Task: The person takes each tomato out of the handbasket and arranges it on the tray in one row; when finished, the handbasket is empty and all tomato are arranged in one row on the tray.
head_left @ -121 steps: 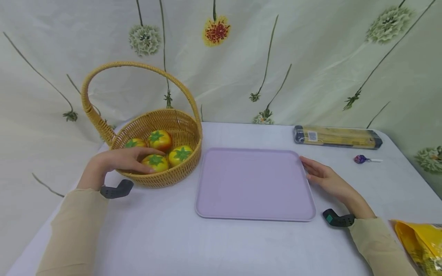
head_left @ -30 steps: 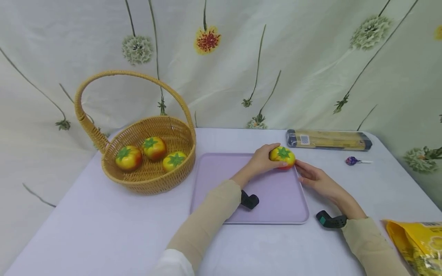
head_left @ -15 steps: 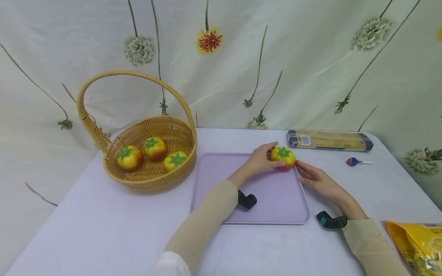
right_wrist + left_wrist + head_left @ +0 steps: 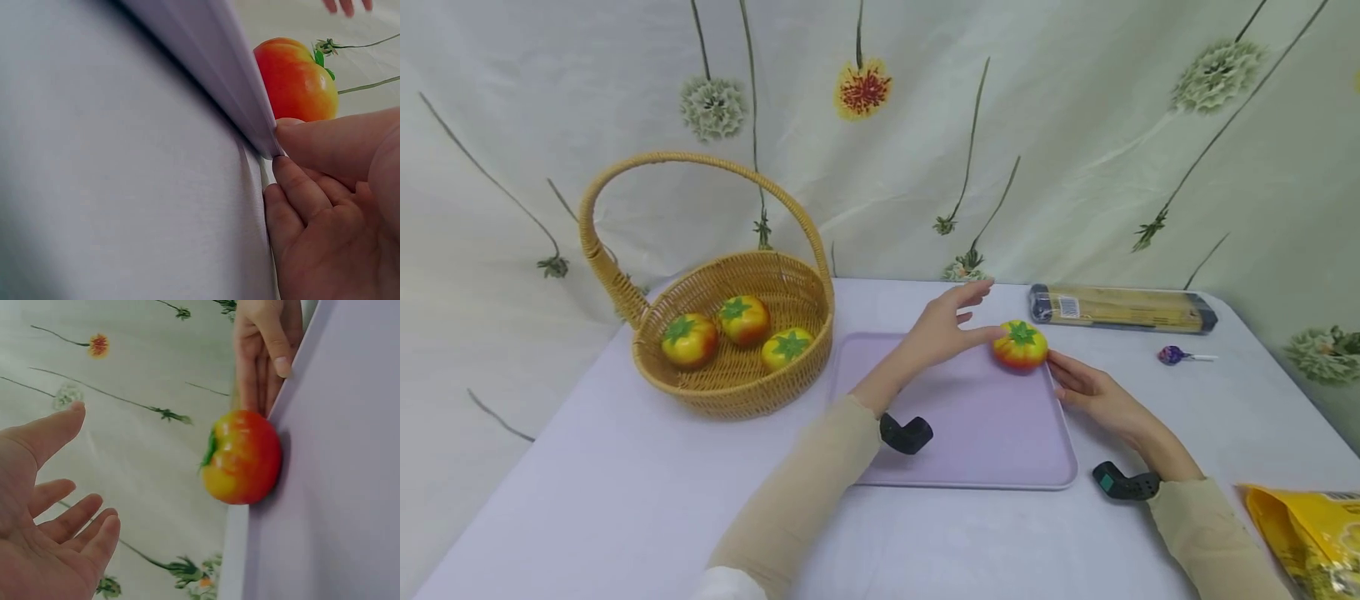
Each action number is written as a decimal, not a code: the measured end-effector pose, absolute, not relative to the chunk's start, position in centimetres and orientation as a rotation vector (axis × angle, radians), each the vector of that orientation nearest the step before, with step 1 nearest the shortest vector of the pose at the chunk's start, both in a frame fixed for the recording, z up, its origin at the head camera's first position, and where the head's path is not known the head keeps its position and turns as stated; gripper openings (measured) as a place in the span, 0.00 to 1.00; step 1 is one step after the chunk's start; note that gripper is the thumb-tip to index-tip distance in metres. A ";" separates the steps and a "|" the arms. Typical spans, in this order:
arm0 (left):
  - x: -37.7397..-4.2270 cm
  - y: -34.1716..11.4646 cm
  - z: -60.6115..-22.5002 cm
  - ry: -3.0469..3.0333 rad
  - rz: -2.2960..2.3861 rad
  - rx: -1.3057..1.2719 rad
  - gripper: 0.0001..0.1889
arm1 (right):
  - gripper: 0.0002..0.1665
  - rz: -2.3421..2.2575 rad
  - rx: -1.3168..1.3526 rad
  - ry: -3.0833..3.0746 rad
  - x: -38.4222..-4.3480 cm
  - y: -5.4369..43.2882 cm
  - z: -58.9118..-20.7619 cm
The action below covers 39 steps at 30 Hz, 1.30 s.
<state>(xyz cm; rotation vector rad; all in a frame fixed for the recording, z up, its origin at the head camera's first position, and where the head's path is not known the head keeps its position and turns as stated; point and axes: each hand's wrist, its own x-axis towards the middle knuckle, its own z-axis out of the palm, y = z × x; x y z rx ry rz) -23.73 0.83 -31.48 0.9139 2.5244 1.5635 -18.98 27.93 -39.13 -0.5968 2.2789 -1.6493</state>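
Observation:
A red-and-yellow tomato with a green leafy top sits at the far right corner of the lilac tray. My left hand is over the tray, just left of the tomato, fingers spread and holding nothing; the left wrist view shows a gap between that hand and the tomato. At the tray's right edge, my right hand pinches the rim, its thumb against the edge and its fingers below, close to the tomato. Three similar tomatoes lie in the wicker basket.
The basket's tall handle arches over the table's left side. Behind the right hand lie a long wrapped package and a lollipop. A yellow bag is at the near right. A flowered cloth hangs behind the table.
My left hand reached into the basket, brought one tomato to the tray's far right corner, then let go and drew back left. The right hand has stayed at the rim.

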 end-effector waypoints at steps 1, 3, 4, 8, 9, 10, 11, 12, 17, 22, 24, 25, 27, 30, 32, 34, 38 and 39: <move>-23.5 0.2 -31.1 2.524 1.582 0.922 0.38 | 0.38 -1.653 -0.607 2.277 -19.0 27.9 -39.2; -23.1 -1.1 -30.3 2.517 1.632 0.921 0.37 | 0.38 -1.654 -0.620 2.279 -18.9 27.9 -39.2; -22.9 -1.8 -29.9 2.519 1.652 0.917 0.37 | 0.38 -1.655 -0.611 2.280 -18.9 27.9 -39.2; -21.9 -4.8 -28.6 2.511 1.744 0.912 0.36 | 0.38 -1.623 -0.554 2.301 -18.7 27.8 -38.8; -21.6 -5.6 -28.3 2.511 1.759 0.905 0.36 | 0.38 -1.613 -0.544 2.306 -18.7 27.8 -38.7; -21.4 -6.4 -28.0 2.515 1.767 0.895 0.36 | 0.38 -1.609 -0.533 2.309 -18.7 27.7 -38.6; -21.1 -7.2 -27.7 2.518 1.777 0.887 0.35 | 0.38 -1.604 -0.530 2.311 -18.6 27.7 -38.5; -20.9 -8.0 -27.5 2.525 1.783 0.873 0.35 | 0.37 -1.600 -0.526 2.316 -18.6 27.7 -38.4; -19.4 -12.2 -26.4 2.596 1.745 0.741 0.34 | 0.37 -1.617 -0.540 2.303 -18.6 27.5 -38.4; -18.2 -16.4 -26.1 2.587 1.814 0.637 0.33 | 0.37 -1.622 -0.547 2.302 -18.7 27.6 -38.6; -18.1 -18.0 -26.3 2.584 1.857 0.622 0.32 | 0.37 -1.619 -0.545 2.304 -18.8 27.7 -38.6; -18.0 -18.6 -26.5 2.583 1.878 0.613 0.32 | 0.37 -1.617 -0.545 2.305 -18.8 27.7 -38.6; -17.9 -19.9 -27.0 2.574 1.920 0.600 0.31 | 0.37 -1.614 -0.545 2.305 -18.8 27.7 -38.5; -17.8 -21.5 -27.9 2.543 1.975 0.586 0.30 | 0.37 -1.611 -0.549 2.306 -18.7 27.7 -38.5; -17.8 -22.3 -28.6 2.528 1.999 0.558 0.30 | 0.37 -1.607 -0.548 2.307 -18.8 27.6 -38.5; -17.9 -23.0 -29.2 2.518 2.017 0.527 0.29 | 0.37 -1.607 -0.550 2.308 -18.8 27.6 -38.6; -18.2 -23.9 -30.2 2.522 2.035 0.488 0.28 | 0.37 -1.609 -0.550 2.310 -18.8 27.7 -38.6; -18.2 -24.0 -30.3 2.525 2.034 0.489 0.27 | 0.37 -1.610 -0.549 2.311 -18.8 27.7 -38.6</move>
